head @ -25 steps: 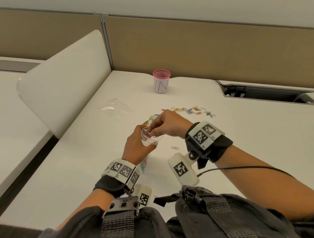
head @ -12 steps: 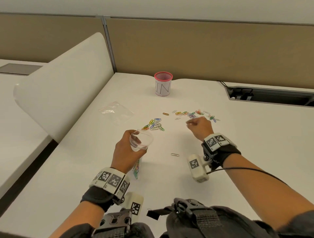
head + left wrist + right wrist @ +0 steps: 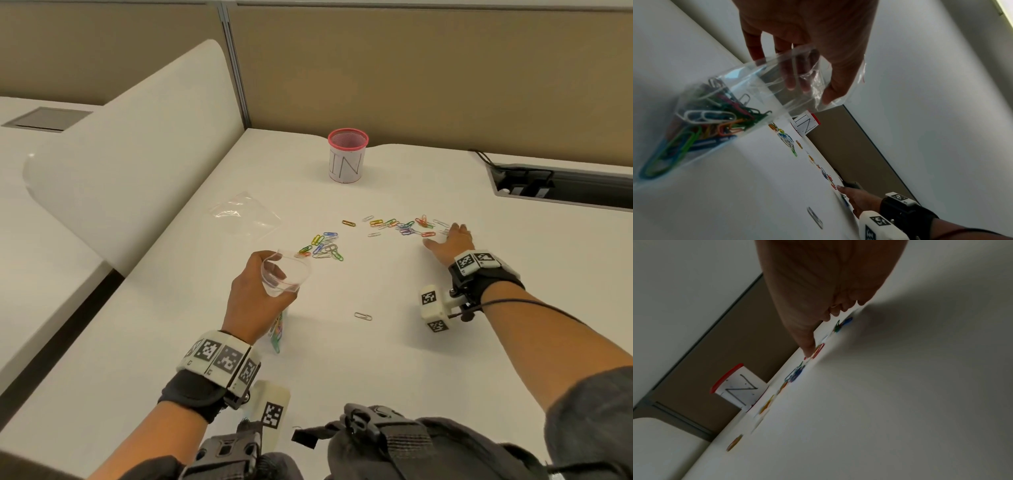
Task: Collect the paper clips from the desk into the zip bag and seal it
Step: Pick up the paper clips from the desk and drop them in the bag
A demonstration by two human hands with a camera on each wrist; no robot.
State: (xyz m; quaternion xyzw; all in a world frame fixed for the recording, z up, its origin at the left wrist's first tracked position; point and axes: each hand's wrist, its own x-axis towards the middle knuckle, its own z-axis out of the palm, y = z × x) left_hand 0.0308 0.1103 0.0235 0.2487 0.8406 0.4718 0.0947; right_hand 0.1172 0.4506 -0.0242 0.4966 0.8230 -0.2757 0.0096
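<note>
My left hand point(image 3: 255, 298) grips a clear zip bag point(image 3: 284, 274) by its open mouth, held above the white desk point(image 3: 342, 359). In the left wrist view the zip bag point(image 3: 748, 100) hangs down with several coloured paper clips point(image 3: 701, 126) heaped in its bottom. My right hand point(image 3: 448, 241) lies spread on the desk at the right end of a scattered row of coloured clips point(image 3: 404, 226), fingers straight, thumb by a red clip point(image 3: 818, 351). A second cluster of clips point(image 3: 323, 246) lies just beyond the bag. One silver clip point(image 3: 363, 316) lies alone nearer me.
A red-rimmed mesh cup point(image 3: 347, 156) labelled "IN" stands at the back of the desk. A second, empty clear bag point(image 3: 245, 216) lies flat to the left. A white curved divider point(image 3: 130, 150) borders the left side, and a cable slot point(image 3: 561, 186) opens at back right.
My right hand left the bag's mouth and moved right and away to the far clip row, where it now lies spread flat. The left hand kept hold of the bag.
</note>
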